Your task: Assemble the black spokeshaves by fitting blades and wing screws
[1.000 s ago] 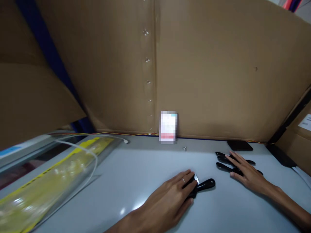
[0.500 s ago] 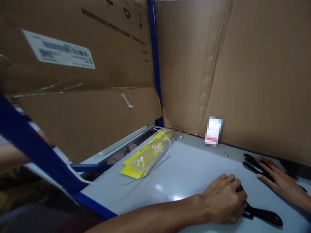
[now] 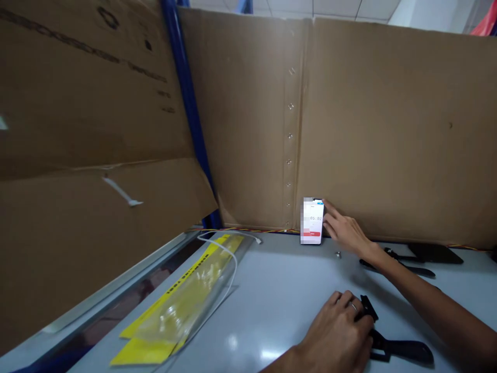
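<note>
My left hand (image 3: 336, 331) is at the lower middle, its fingers curled round a black scraper-like tool (image 3: 407, 349). The tool's long handle sticks out to the right, and a flat black piece shows above my knuckles; the palm hides the rest. A ring is on one finger. My right hand (image 3: 347, 230) reaches to the smartphone (image 3: 312, 223), with the index finger stretched to its upper right corner and the other fingers by its right edge. Upright against the cardboard, the phone shows 05:02 and a red button.
More black handled tools (image 3: 411, 269) lie beneath my right forearm, near a dark flat object (image 3: 437, 254). A small metal piece (image 3: 338, 254) sits before the phone. To the left lie a clear bag with yellow card (image 3: 182, 305) and a white cable (image 3: 236, 264). Cardboard walls (image 3: 388, 129) enclose the table.
My right hand has left the black tools and moved left to the phone. My left hand still grips its tool. The view has turned right and up.
</note>
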Available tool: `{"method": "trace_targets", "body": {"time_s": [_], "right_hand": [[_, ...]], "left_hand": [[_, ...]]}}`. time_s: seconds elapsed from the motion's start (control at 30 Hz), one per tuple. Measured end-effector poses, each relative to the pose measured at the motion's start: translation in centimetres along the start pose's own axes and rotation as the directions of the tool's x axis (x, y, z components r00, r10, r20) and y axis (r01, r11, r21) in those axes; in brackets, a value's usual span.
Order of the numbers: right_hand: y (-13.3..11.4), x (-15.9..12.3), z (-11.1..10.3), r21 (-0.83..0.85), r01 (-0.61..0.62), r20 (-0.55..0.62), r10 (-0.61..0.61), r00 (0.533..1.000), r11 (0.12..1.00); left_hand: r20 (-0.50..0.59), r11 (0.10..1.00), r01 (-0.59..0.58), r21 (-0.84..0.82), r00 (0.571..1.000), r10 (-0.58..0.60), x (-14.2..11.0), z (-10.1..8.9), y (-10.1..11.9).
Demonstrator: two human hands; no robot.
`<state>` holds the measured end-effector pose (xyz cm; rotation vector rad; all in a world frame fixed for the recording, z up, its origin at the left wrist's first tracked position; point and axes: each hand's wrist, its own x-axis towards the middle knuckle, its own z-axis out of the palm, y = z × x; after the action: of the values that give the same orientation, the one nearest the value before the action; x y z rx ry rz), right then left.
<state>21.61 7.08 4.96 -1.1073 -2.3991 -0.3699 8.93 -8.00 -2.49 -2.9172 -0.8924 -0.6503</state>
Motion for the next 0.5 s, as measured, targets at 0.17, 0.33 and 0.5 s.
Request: {"method": "trace_targets", "body": {"time_s": [0.17,0.33,0.5], "right_hand": [[-0.7,1.9,0.4,0.005,0.006,0.019,-0.007,1.000,1.000],[-0.4,0.9,1.4,0.107,-0.002,0.013,0.000,1.000,0.994],[1.0,2.4,2.3,0.252,-0.117,-0.094,0.145,0.985,0.961]], "left_hand": [[-0.011,0.998,-0.046,0.039,0.999,0.046,0.1,1.5,-0.5],[-0.037,0.994,-0.079,0.070,0.996,0.082,0.2,2.3,-0.6],[-0.052,0.995,-0.070,0.077,0.996,0.075,0.1,2.4,-0.6]]}}
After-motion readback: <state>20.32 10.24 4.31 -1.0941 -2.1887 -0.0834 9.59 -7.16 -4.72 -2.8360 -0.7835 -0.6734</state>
